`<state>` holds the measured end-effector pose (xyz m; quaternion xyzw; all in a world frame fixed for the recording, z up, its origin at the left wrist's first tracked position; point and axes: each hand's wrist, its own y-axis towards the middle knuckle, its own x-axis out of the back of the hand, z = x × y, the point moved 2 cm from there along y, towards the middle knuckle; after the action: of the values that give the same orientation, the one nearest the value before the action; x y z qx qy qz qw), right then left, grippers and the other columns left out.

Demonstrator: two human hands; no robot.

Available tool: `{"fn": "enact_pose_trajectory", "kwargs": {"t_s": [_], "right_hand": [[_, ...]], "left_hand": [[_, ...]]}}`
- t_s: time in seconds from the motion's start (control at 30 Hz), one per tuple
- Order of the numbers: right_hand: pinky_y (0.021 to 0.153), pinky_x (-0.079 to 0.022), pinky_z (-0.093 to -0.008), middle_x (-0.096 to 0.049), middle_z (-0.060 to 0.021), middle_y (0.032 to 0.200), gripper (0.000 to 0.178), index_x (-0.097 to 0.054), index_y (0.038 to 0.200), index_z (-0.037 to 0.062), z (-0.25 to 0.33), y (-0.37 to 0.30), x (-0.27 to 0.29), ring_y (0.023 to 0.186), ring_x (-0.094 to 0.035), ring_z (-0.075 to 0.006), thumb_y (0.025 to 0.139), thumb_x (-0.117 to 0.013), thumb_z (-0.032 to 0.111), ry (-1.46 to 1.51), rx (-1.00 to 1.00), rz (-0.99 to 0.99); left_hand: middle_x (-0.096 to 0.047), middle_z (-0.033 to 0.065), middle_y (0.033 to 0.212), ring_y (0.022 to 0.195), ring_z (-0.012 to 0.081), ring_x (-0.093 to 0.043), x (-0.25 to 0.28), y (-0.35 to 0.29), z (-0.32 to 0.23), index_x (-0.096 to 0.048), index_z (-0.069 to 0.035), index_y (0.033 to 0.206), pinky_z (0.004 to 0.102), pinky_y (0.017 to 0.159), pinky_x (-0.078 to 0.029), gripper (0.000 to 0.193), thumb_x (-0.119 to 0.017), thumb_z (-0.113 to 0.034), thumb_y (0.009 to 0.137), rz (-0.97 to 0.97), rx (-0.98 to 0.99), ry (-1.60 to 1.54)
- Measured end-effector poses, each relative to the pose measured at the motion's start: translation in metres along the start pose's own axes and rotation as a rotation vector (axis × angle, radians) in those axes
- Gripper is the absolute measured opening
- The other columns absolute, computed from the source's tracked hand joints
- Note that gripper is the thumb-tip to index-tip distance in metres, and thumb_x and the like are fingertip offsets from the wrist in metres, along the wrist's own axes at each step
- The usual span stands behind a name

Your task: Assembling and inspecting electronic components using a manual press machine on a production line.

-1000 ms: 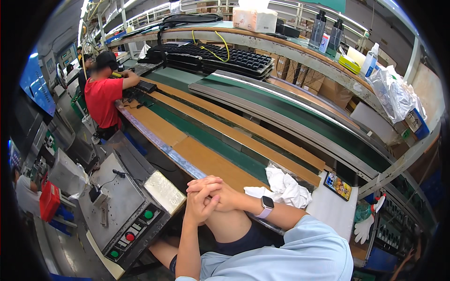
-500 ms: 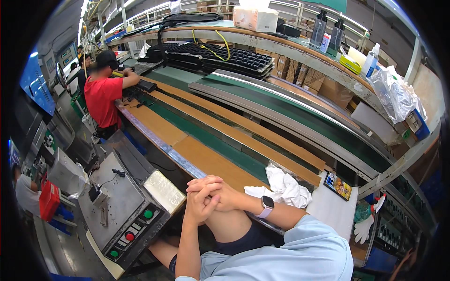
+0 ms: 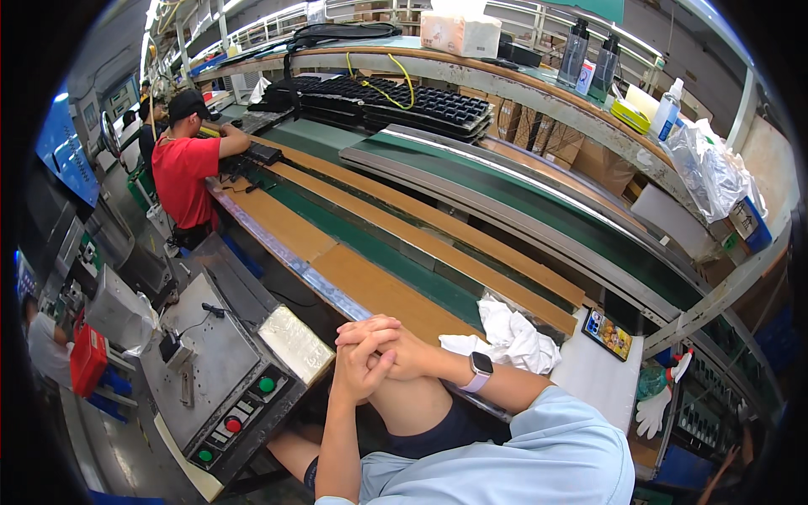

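My left hand [image 3: 357, 377] and my right hand [image 3: 407, 353] are clasped together over my raised knee [image 3: 412, 406]. Their fingers are interlaced and folded down, and no object shows in either. A smartwatch [image 3: 481, 364] with a pale strap is on my right wrist. Just right of the hands, a crumpled white cloth [image 3: 518, 341] lies on the bench end. Brown board strips [image 3: 387, 290] run along the bench beyond my hands. To the left is a grey machine [image 3: 210, 345] with green and red buttons, and a box-shaped block wrapped in clear film [image 3: 295, 343] on its corner.
A phone [image 3: 607, 333] lies on the white surface at right, near a hanging white glove [image 3: 651, 414]. A conveyor [image 3: 505, 189] runs behind the strips, below a shelf [image 3: 539, 80] with bottles and a tissue box. A person in red [image 3: 187, 172] works at the far left.
My clasped hands have stayed in place. The person in red has shifted the head and arms slightly. At the lower right edge, another person's hand has moved a little.
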<state>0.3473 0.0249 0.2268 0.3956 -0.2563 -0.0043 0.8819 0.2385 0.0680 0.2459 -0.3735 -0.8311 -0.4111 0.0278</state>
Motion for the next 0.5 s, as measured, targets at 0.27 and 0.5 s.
{"fn": "enact_pose_trajectory", "kwargs": {"t_s": [0.27,0.5], "right_hand": [[0.097,-0.044,-0.0366,-0.059,-0.0108,0.124,0.045,-0.057,0.127,0.0060,0.0003,-0.0009,0.0006,0.116,-0.057,-0.0291,0.082,-0.058,0.004,0.010,-0.019,0.009],[0.098,-0.044,-0.0371,-0.060,-0.0108,0.124,0.044,-0.059,0.125,0.0059,0.0014,-0.0009,0.0009,0.117,-0.057,-0.0291,0.082,-0.059,0.003,0.034,-0.059,0.007]], "left_hand": [[-0.068,0.0120,0.115,0.107,0.0330,-0.061,-0.0002,-0.0002,-0.0008,-0.067,-0.002,0.099,0.0403,0.096,-0.044,0.027,-0.062,-0.013,0.074,0.006,0.011,-0.005],[-0.068,0.0122,0.113,0.107,0.0318,-0.061,-0.0007,-0.0002,-0.0016,-0.066,-0.002,0.098,0.0399,0.097,-0.041,0.025,-0.060,-0.014,0.077,0.004,0.015,-0.008]]}}
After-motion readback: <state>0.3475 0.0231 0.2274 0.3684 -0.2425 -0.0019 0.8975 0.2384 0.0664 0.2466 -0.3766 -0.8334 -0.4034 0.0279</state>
